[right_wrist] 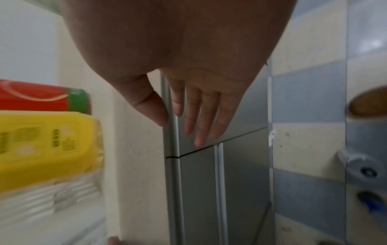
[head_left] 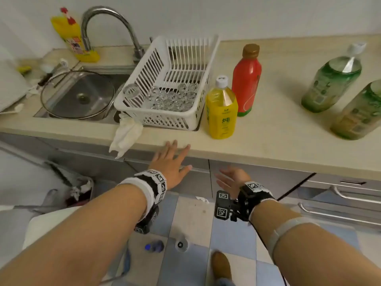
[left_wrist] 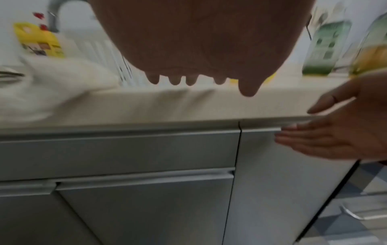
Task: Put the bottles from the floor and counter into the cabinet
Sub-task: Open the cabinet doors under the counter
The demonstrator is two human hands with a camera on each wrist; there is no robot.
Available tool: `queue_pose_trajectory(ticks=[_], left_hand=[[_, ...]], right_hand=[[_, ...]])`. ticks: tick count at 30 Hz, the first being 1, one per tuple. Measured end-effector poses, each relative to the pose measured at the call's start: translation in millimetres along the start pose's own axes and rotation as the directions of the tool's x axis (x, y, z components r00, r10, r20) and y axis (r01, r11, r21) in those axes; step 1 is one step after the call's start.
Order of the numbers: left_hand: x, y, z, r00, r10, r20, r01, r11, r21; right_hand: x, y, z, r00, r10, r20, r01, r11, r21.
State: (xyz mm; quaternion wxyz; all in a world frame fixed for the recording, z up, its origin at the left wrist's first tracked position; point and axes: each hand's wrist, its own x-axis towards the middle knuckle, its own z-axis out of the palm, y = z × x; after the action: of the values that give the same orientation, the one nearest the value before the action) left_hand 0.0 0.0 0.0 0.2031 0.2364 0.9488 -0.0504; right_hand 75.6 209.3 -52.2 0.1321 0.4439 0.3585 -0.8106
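On the counter (head_left: 268,129) stand a yellow bottle (head_left: 221,112), a red bottle (head_left: 246,79) and two large green bottles (head_left: 332,79) (head_left: 358,112). Two small bottles, one blue-capped (head_left: 153,247) and one clear (head_left: 181,243), lie on the floor below. My left hand (head_left: 171,162) is spread flat with fingertips over the counter's front edge. My right hand (head_left: 231,179) is open, fingers straight, close to the top of the grey cabinet door (left_wrist: 282,182) under the counter. Whether it touches the door is unclear. Both hands hold nothing.
A white basket (head_left: 171,85) of glasses sits beside the sink (head_left: 82,96), with a cloth (head_left: 125,135) hanging over the edge. A yellow cleaner bottle (head_left: 74,36) stands behind the tap. Drawers with handles (head_left: 340,195) are to the right. My shoe (head_left: 221,265) is on the tiled floor.
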Motion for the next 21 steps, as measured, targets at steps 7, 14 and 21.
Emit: queue_pose_trajectory(ticks=[7,14,21], left_hand=[[15.4,-0.1,24.9,0.997,-0.019,-0.078,0.014,0.998,-0.060],[13.4,3.5,19.1,0.999,0.001,-0.037,-0.003,0.998,-0.063],[-22.6,25.1,7.8,0.986,0.090,-0.141,-0.112,0.980,-0.163]], right_hand=[[37.7,-7.0,24.8,1.000,-0.002,0.012,-0.001,0.966,0.260],[31.1,3.2,29.3,1.000,-0.007,0.017,0.002,0.968,0.251],[-56.4,51.7,-16.4,0.992,-0.015,-0.129,-0.017,0.971,-0.239]])
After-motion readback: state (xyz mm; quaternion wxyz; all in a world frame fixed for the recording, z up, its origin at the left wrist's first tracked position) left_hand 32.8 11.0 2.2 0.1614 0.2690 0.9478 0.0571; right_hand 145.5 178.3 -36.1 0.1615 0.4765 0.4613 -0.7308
